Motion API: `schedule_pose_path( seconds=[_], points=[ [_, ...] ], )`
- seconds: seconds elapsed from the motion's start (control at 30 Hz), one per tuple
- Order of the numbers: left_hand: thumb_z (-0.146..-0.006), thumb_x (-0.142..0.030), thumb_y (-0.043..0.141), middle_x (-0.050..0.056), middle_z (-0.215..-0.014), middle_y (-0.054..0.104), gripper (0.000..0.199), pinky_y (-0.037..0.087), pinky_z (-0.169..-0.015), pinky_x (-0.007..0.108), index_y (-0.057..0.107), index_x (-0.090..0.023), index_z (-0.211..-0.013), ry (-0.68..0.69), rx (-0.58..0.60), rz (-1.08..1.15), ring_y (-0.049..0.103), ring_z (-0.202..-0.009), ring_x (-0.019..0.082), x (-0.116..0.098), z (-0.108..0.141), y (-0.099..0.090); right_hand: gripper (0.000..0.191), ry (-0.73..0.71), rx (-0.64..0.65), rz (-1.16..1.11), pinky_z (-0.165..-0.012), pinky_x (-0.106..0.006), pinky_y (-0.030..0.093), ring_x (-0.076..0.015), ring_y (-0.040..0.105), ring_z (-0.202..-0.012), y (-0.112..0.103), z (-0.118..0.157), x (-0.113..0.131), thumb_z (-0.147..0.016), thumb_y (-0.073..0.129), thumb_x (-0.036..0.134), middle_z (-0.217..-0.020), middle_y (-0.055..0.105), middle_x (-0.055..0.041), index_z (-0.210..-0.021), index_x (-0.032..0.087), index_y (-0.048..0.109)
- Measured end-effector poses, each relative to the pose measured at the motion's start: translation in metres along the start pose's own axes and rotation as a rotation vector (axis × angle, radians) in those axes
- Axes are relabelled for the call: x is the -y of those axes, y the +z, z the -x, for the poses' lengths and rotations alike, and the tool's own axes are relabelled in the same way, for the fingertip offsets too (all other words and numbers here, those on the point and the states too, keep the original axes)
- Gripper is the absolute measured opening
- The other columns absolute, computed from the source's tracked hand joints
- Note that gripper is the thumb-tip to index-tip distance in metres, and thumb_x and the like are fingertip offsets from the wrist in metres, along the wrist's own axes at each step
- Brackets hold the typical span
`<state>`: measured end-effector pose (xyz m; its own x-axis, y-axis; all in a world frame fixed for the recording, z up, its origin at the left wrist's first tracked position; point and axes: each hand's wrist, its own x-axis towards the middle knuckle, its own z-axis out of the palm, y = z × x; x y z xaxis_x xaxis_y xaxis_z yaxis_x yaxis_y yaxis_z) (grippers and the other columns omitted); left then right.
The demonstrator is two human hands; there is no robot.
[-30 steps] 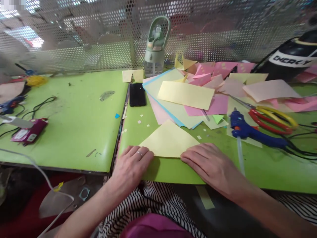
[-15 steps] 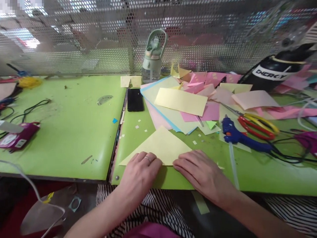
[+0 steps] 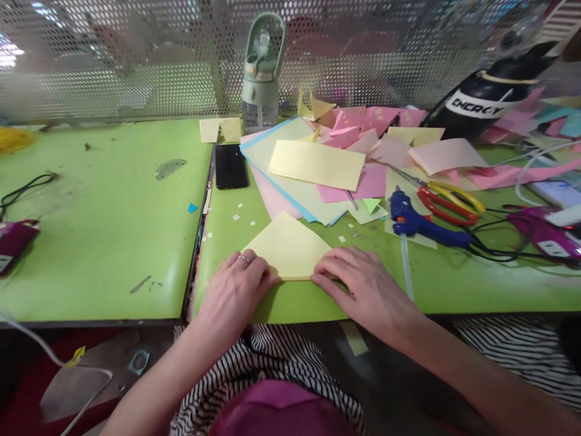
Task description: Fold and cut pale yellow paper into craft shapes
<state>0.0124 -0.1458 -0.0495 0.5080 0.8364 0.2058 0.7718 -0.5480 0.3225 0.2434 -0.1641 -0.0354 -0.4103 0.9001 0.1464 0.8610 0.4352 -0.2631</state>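
A pale yellow sheet of paper (image 3: 290,251), folded so its far side comes to a point, lies on the green table close to the front edge. My left hand (image 3: 238,281), with a ring on one finger, grips the paper's near left part, thumb at the folded edge and fingers curled over the top. On the near right part my right hand (image 3: 358,281) holds the same edge between thumb and bent fingers. Both side corners of the paper are hidden under my hands. A short stretch of the near edge shows between my thumbs.
Beyond the paper lie stacked coloured sheets (image 3: 318,163), a black phone (image 3: 231,166) and a water bottle (image 3: 260,97). To the right are a blue glue gun (image 3: 422,221), red-and-yellow-handled scissors (image 3: 449,203) and a black bottle (image 3: 481,106). A perforated metal screen (image 3: 172,72) stands behind.
The view has shifted, so the table appears higher and further left. My left hand now covers the paper's left corner, and my thumbs have come to the near edge.
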Motion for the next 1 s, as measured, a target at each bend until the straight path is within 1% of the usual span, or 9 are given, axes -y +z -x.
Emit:
schedule_pose_path(
  seconds=[0.2,0.3,0.43,0.6,0.77,1.0],
  points=[
    [-0.093,-0.032,0.060,0.003,-0.081,0.061,0.021,0.045,-0.072,0.034,0.060,-0.017,-0.079,-0.093,0.085,-0.038,0.056,-0.078,0.019,0.004,-0.001,-0.010,0.027,0.033,0.009,0.019,-0.070,-0.036,0.038,-0.0217,0.057,-0.079,0.002,-0.002,-0.005,-0.096,0.049,0.040,-0.080,0.062,-0.0042,-0.077,0.021,0.057],
    [-0.094,-0.033,0.059,0.003,-0.082,0.062,0.021,0.043,-0.075,0.036,0.061,-0.017,-0.080,-0.126,0.123,-0.042,0.057,-0.081,0.021,0.005,-0.001,-0.016,0.029,0.038,0.044,0.016,-0.072,-0.037,0.039,-0.0224,0.057,-0.081,0.000,-0.002,-0.010,-0.096,0.047,0.041,-0.081,0.062,-0.0047,-0.078,0.021,0.059],
    [-0.093,-0.033,0.060,0.002,-0.082,0.062,0.021,0.041,-0.078,0.038,0.063,-0.018,-0.080,-0.162,0.145,-0.019,0.057,-0.081,0.020,0.008,0.000,-0.019,0.037,0.057,0.076,0.027,-0.073,-0.038,0.039,-0.0235,0.056,-0.082,-0.003,-0.003,-0.018,-0.096,0.044,0.049,-0.082,0.062,-0.0054,-0.077,0.021,0.061],
    [-0.093,-0.037,0.060,0.001,-0.083,0.064,0.022,0.038,-0.080,0.038,0.065,-0.020,-0.081,-0.160,0.112,-0.009,0.058,-0.082,0.020,0.013,0.005,-0.019,0.044,0.074,0.100,-0.002,-0.073,-0.039,0.039,-0.0234,0.056,-0.082,-0.006,-0.004,-0.026,-0.095,0.042,0.056,-0.082,0.061,-0.0057,-0.074,0.021,0.061],
    [-0.094,-0.039,0.057,0.001,-0.085,0.064,0.023,0.038,-0.080,0.037,0.067,-0.021,-0.083,-0.185,0.106,-0.008,0.057,-0.082,0.019,0.023,0.012,-0.023,0.045,0.090,0.118,0.014,-0.071,-0.039,0.039,-0.0239,0.056,-0.082,-0.008,-0.004,-0.028,-0.095,0.041,0.055,-0.081,0.061,-0.0056,-0.073,0.022,0.061],
    [-0.090,-0.043,0.062,0.002,-0.085,0.061,0.026,0.040,-0.080,0.037,0.065,-0.020,-0.079,-0.229,0.078,-0.043,0.053,-0.085,0.021,0.038,0.018,-0.026,0.050,0.018,0.071,0.011,-0.066,-0.037,0.039,-0.0226,0.058,-0.075,-0.004,-0.005,-0.034,-0.095,0.036,0.060,-0.077,0.061,-0.0057,-0.072,0.023,0.059]
  ],
)
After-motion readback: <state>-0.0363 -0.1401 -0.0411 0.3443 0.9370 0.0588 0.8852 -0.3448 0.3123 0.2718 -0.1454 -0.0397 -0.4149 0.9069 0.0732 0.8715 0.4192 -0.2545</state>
